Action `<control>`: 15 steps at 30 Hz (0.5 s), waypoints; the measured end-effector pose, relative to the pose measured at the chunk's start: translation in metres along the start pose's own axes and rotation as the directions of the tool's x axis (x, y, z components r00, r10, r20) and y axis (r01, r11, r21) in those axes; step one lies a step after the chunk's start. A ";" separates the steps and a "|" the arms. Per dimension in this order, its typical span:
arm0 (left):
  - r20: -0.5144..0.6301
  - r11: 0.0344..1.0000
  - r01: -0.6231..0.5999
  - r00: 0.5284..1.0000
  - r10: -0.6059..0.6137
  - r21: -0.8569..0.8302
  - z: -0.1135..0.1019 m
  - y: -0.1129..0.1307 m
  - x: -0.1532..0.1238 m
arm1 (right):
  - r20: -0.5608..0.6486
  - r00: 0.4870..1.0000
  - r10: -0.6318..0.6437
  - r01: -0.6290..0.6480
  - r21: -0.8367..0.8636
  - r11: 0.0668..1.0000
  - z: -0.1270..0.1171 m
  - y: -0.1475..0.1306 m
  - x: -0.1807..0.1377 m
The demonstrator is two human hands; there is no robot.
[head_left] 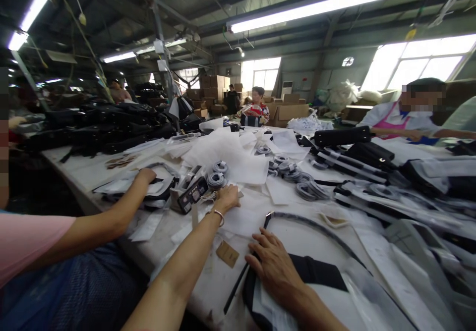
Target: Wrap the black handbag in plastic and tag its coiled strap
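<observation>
My left hand (227,198), with a bracelet at the wrist, reaches to the middle of the table. Its fingers are curled down beside some thin white strings (208,197), and what they hold, if anything, is hidden. Just beyond it are coiled grey straps (217,179), and to its left a small box with a dark printed face (192,195). My right hand (275,266) lies with fingers spread on the edge of a black bag (316,271) partly covered by white sheet. The bag's strap (320,222) arches behind the hand. A brown card tag (227,254) lies between my hands.
At left a co-worker's arm (115,217) reaches over another wrapped bag (156,199). White sheets (230,147) are heaped mid-table, with more coiled straps (290,170) beside them. Black bags pile up at far left (107,123) and right (357,157). Another person (399,115) works at right.
</observation>
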State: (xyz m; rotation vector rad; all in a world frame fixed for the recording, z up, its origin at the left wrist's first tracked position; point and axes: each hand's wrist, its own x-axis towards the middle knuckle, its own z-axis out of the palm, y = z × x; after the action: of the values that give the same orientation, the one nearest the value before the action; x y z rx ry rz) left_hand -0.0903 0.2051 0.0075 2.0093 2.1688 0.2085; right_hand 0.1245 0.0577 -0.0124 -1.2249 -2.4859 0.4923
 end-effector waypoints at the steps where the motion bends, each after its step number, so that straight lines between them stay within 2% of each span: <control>1: -0.022 0.999 0.005 1.000 -0.006 -0.047 0.001 0.000 -0.001 | -0.001 1.000 -0.001 0.001 -0.002 1.000 0.000 -0.001 0.000; 5: -0.164 0.957 -0.007 0.985 -0.043 -0.290 -0.003 -0.006 -0.003 | -0.016 1.000 -0.003 0.002 -0.008 1.000 -0.001 -0.003 0.000; 8: -0.305 0.864 -0.060 0.946 -0.111 -0.501 -0.009 -0.013 -0.006 | -0.066 0.998 -0.011 0.013 0.020 1.000 0.000 0.000 0.000; 12: -0.432 0.628 -0.207 0.873 -0.227 -0.750 -0.008 -0.014 -0.016 | -0.169 0.985 -0.044 0.059 0.085 0.995 -0.010 0.009 -0.001; 15: -0.457 0.420 -0.305 0.825 -0.331 -0.855 0.001 -0.008 -0.026 | -0.235 0.970 -0.059 0.086 0.105 0.991 -0.036 0.006 0.005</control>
State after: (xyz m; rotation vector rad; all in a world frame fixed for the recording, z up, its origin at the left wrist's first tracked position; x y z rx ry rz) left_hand -0.0958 0.1790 0.0052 1.2682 1.5755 1.7895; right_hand 0.1414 0.0714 0.0176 -1.0767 -2.2641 0.4386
